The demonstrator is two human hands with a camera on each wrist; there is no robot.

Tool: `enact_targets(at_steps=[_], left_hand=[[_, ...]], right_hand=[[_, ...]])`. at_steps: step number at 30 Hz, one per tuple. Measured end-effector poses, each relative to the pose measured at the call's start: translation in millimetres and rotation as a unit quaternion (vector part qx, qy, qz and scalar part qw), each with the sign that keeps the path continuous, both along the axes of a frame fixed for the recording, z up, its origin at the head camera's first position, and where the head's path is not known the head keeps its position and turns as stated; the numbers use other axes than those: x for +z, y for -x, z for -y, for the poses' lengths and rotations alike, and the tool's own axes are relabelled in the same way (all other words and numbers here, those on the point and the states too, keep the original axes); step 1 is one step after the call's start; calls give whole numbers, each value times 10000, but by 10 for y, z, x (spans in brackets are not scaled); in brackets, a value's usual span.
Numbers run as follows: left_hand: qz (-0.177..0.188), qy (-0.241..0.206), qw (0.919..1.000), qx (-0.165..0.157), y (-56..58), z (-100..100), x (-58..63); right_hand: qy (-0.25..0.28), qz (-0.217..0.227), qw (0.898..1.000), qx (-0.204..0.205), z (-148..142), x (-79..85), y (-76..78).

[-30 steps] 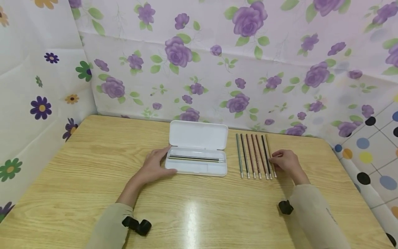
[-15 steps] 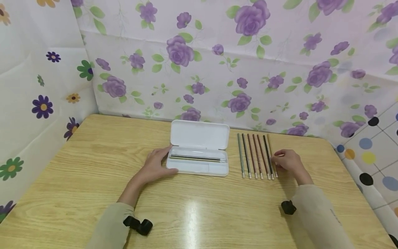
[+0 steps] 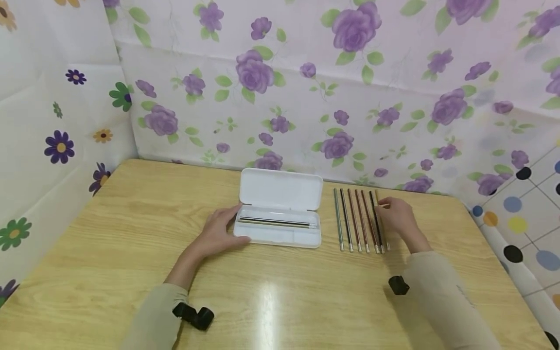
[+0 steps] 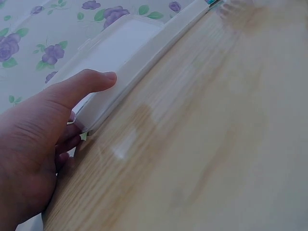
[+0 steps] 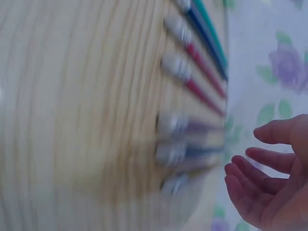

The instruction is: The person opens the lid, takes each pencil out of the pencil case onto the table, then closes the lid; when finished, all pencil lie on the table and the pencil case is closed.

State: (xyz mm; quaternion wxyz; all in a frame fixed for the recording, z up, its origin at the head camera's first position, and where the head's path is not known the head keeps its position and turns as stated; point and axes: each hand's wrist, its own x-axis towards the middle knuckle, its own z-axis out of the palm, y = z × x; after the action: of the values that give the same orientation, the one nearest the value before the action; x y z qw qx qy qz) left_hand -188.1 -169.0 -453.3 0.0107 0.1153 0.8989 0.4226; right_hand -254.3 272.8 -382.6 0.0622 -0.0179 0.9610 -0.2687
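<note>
My right fingers (image 3: 387,201) hide part of the gold pencil (image 3: 388,246) in the head view, so honestly can't tell if they're touching it. Right wrist cam blurs the eraser ends (image 5: 171,123) and cuts me off at its right edge. Left wrist cam: my left fingers (image 4: 70,142) partly vanish behind the white case (image 4: 103,106), which runs off the top.

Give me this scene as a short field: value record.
container: white case, lid raised
in case: at least two pencils, dark and gold
on table: seven pencils in a row, right of the case, white ends toward the person
left hand: grips the case's left end
right hand: by the rightmost, gold pencil; thumb and index finger apart in the wrist view
</note>
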Motion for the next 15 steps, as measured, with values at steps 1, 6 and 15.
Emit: enact_targets(at_steps=[1, 6, 15], left_hand=[[-1, -1, 10000, -13, 6, -4, 4], [-3, -17, 10000, -26, 30, -3, -4], [-29, -7, 10000, -62, 15, 16, -26]], right_hand=[[19, -93, 9999, 47, 58, 13, 0], [238, -530, 9962, 649, 403, 47, -7], [770, -747, 9731, 2040, 1094, -64, -81]])
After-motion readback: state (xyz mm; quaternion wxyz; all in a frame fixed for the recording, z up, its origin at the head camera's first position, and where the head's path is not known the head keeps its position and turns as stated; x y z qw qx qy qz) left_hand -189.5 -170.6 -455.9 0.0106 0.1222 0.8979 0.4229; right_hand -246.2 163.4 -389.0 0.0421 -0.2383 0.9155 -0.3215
